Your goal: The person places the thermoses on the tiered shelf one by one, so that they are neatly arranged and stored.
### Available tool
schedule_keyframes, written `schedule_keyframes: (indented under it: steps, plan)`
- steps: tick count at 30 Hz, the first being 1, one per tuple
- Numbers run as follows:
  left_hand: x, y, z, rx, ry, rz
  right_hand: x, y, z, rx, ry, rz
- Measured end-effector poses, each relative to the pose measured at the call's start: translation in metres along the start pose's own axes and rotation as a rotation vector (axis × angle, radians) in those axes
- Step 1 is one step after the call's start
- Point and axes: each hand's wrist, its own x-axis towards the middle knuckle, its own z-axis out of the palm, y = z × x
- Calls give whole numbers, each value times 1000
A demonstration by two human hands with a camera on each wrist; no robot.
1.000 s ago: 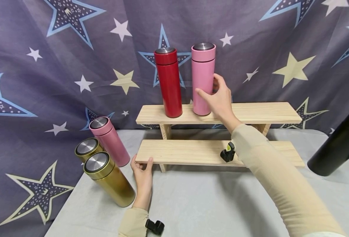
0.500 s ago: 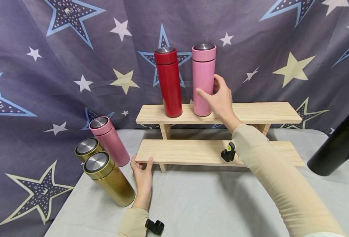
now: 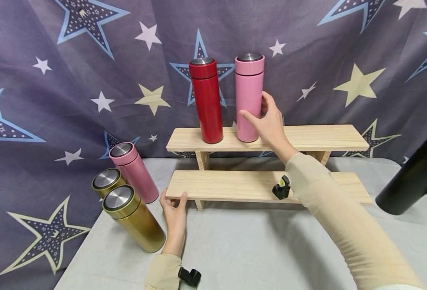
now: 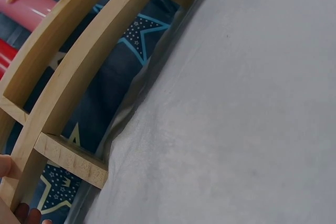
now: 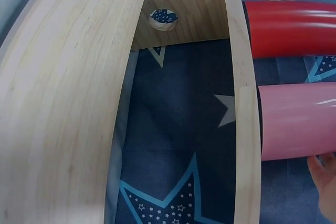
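Note:
On the upper board of a two-tier wooden shelf (image 3: pixel 213 185) stands a light pink thermos (image 3: pixel 249 96), upright with a steel-topped lid. My right hand (image 3: pixel 272 125) grips its lower half from the right, thumb across the front and fingers behind, partly hidden. Just left of it, a red thermos (image 3: pixel 208 104) stands apart on the same board. My left hand (image 3: pixel 175 219) holds the front left corner of the lower board, and the left wrist view shows fingers (image 4: pixel 32 216) under that board. In the right wrist view both thermos bases, red (image 5: pixel 294 29) and pink (image 5: pixel 299 121), meet the upper board's edge.
Left of the shelf, a darker pink thermos (image 3: pixel 135 173) and two gold ones stand on the pale tablecloth (image 3: pixel 235 245); the front gold thermos (image 3: pixel 135 221) is beside my left wrist. A black thermos (image 3: pixel 409 181) stands at the right. A starry curtain (image 3: pixel 126 108) hangs behind.
Over the last second the light pink thermos has shifted very slightly right, along with my right hand and forearm. My left hand stays at the board's corner.

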Motion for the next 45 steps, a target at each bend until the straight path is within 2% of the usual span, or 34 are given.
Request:
schedule_keyframes:
  steps: [6,12,19,26,33,37,43,45]
  plan:
    - [1,-1,0,11,3,-1,-9,1,-11,15,-76,40]
    - [1,-1,-1,24,-2,-7,-29,1,-30,91,-67,29]
    - [-1,0,-1,32,-11,-14,-67,2,-62,190,-64,-30]
    - [-2,-1,-1,37,-20,-26,-112,7,-97,203,-82,-96]
    - [-1,0,-2,39,-22,-29,-149,17,-129,158,-72,-138]
    - [-2,1,-2,38,-22,-25,-166,26,-147,121,-66,-136]
    - [-2,0,-2,35,-18,-18,-187,39,-168,16,-14,-75]
    - [-2,0,-2,37,-21,-21,-193,44,-176,-49,12,-53]
